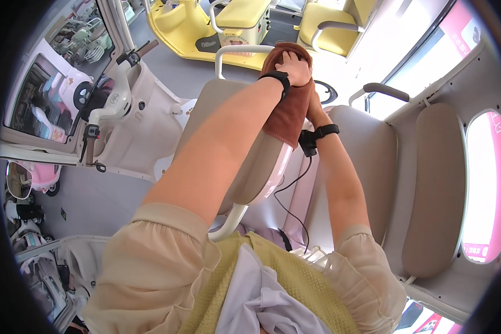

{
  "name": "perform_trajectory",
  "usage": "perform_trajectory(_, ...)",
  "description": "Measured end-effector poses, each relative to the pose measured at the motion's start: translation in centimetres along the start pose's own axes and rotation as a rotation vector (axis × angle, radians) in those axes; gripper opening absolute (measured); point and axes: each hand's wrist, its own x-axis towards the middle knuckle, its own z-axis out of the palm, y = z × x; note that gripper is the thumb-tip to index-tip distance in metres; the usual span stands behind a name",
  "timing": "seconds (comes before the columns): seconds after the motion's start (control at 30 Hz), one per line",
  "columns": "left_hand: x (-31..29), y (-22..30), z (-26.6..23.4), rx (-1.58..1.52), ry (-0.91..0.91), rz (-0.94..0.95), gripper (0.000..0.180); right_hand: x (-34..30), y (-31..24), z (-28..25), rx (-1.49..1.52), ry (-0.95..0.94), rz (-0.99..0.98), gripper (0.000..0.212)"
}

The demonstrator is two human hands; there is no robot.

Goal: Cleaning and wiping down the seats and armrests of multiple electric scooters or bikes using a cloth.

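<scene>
Here, the left hand (pixel 295 68) lies closed over the top of a brown cloth (pixel 288 108), pressing it against the upper edge of a beige seat back (pixel 256 167). The right hand (pixel 315 106) sits just beside and partly behind the cloth, mostly hidden, so its grip cannot be told. Both wrists carry black bands, and a thin black cable (pixel 291 189) hangs from the right one. The cloth drapes down over the seat back's top. To the right lies a grey padded seat (pixel 367 161) with a dark armrest (pixel 387 90). To the left stands a white handlebar column (pixel 114 103); beyond, a yellow vehicle (pixel 206 28).
</scene>
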Motion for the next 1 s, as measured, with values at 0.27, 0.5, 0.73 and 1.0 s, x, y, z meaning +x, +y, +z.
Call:
perform_trajectory(0.27,2.7,-3.3,0.9,-0.159,0.206,0.184,0.042,5.0,-1.8,-0.8,-0.28,-0.063,-0.481,0.038)
perform_trajectory(0.5,1.5,-4.3,2.0,-0.476,0.315,0.188,0.026,5.1,-2.8,-0.5,-1.296,-0.029,-0.895,0.021)
perform_trajectory(0.73,1.9,-7.8,3.3,-0.902,0.006,0.023,0.044,5.2,-2.6,0.0,-1.542,-0.022,-0.958,0.017)
perform_trajectory(1.0,-5.2,-7.3,5.0,-1.094,-0.023,0.076,0.049,0.1,-1.6,2.9,-1.334,0.275,-0.628,0.039)
